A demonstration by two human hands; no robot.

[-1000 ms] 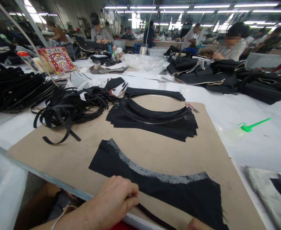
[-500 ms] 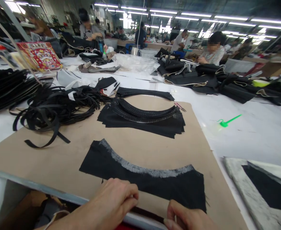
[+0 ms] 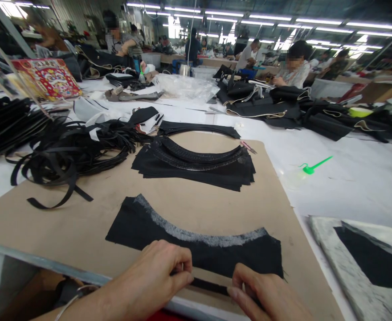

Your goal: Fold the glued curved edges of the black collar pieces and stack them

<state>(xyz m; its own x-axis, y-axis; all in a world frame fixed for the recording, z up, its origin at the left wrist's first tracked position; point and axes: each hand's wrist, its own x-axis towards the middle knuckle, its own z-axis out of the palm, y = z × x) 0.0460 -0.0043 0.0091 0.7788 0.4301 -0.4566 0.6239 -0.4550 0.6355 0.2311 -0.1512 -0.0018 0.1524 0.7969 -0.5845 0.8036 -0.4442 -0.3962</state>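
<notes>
A curved black fabric piece (image 3: 196,240) with a grey glued inner edge lies on a brown cardboard sheet (image 3: 92,214) right before me. My left hand (image 3: 156,281) and my right hand (image 3: 266,296) are both pinched on a narrow black strip (image 3: 209,285) stretched between them along the near edge of the fabric piece. Further back on the cardboard sits a stack of similar black curved pieces (image 3: 196,167) with curved strips on top.
A tangle of black strips (image 3: 69,151) lies at the left. A green plastic tool (image 3: 312,167) rests on the white table at right. A glue-smeared board with a black piece (image 3: 366,263) sits at lower right. Other people work at tables behind.
The view has shifted right and down. My right hand came up into view and took hold of the black strip, which now lies along the fabric's near edge.
</notes>
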